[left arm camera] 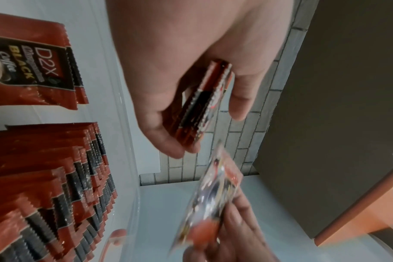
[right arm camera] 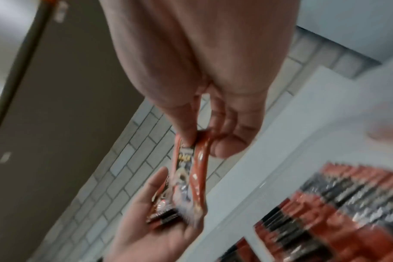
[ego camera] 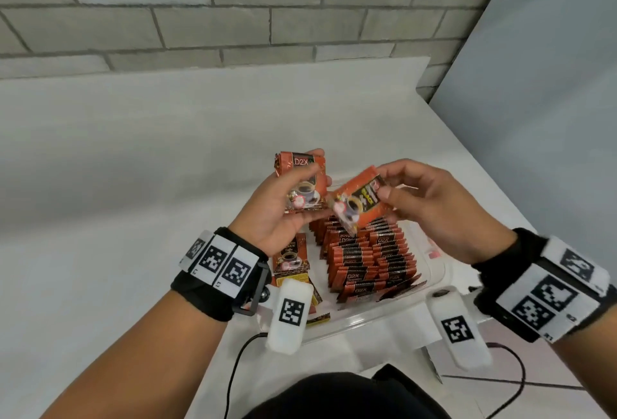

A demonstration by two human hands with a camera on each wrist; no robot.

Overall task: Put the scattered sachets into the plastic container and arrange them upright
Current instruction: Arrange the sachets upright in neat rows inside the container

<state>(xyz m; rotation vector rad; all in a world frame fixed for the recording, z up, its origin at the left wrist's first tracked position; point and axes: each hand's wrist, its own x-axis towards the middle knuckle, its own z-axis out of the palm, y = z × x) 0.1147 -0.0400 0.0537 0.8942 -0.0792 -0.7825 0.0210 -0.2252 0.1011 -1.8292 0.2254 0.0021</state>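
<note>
Two hands busy: my left hand (ego camera: 283, 204) fingers curled round small sachet stack (ego camera: 305, 181); right hand (ego camera: 430, 208) pinches tilted sachet (ego camera: 359, 201). Container (ego camera: 430, 271) below fingers. Square sachet onto stack, then lower upright.

1. A grey brick wall (ego camera: 233, 11) with dark mortar lines spans the far side.
2. A smooth pale panel (ego camera: 541, 111) meets it at the right, forming a corner.
3. The white bench (ego camera: 133, 158) runs up to the bricks, evenly lit, soft shadows only.
4. Lower right, tiled floor (ego camera: 521, 398) shows beyond the bench edge.
5. A black cable (ego camera: 233, 375) trails across the bench's near side.
</note>
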